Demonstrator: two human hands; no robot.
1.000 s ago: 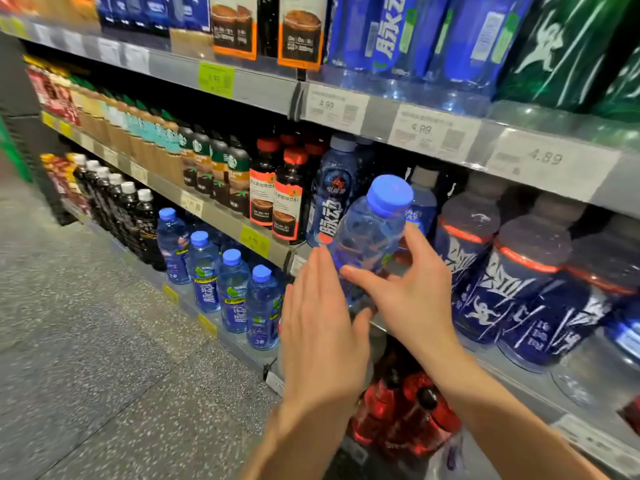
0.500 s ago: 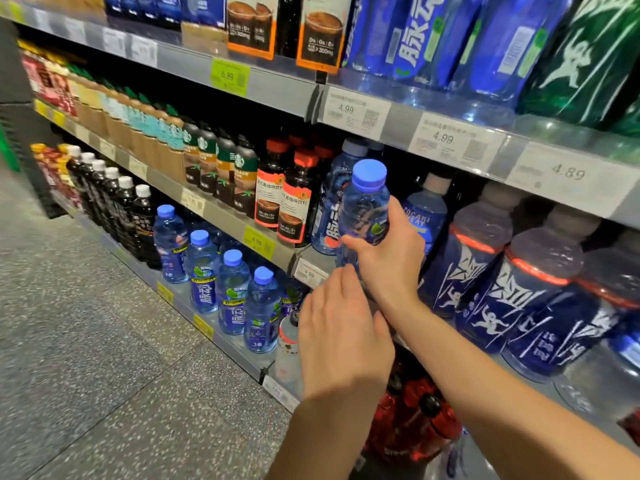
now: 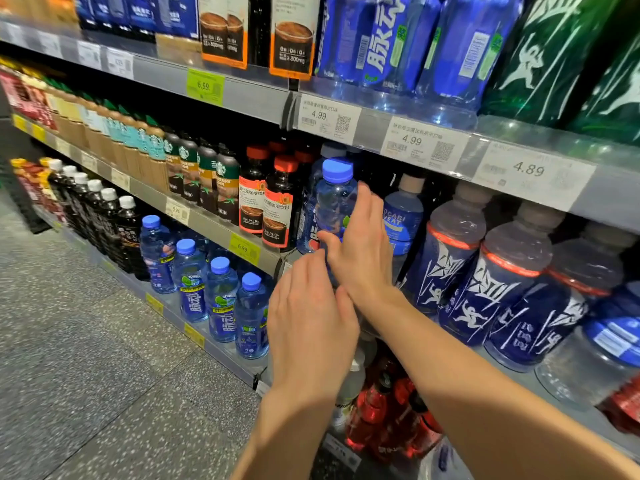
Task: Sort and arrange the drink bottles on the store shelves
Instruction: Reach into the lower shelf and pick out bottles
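Fingers [image 3: 369, 216] of the right hand [image 3: 360, 258] lay nearly straight along the right side of the blue-capped bottle [image 3: 334, 202], with the thumb crossing its front lower down, so the hand held the bottle in a loose, fairly wide clasp. The left hand [image 3: 311, 323] hovered at 7 o'clock of the bottle, fingers straight and together, holding nothing; whether its fingertips touched the bottle could not be told.

The bottle was clear, pale blue plastic with a round blue cap [image 3: 337, 169] and a small green mark on its label. It stood upright at the front of the middle shelf [image 3: 207, 223], just beside the dark coffee bottles [image 3: 280, 209] with red caps at its 9 o'clock and a blue-labelled bottle [image 3: 401, 220] at its 3 o'clock.

Grey shelf rails carried white price tags [image 3: 327, 117] and green price tags [image 3: 244, 249]. Similar blue-capped bottles [image 3: 221, 299] stood on the lower shelf at 8 o'clock, and large dark-blue bottles [image 3: 509, 289] crowded the 4 o'clock side. The floor [image 3: 86, 358] was grey speckled stone.

Compared with half a second earlier, the bottle was upright and further back between its neighbours, the right hand's fingers had loosened and straightened, and the left hand had risen closer to the right wrist.
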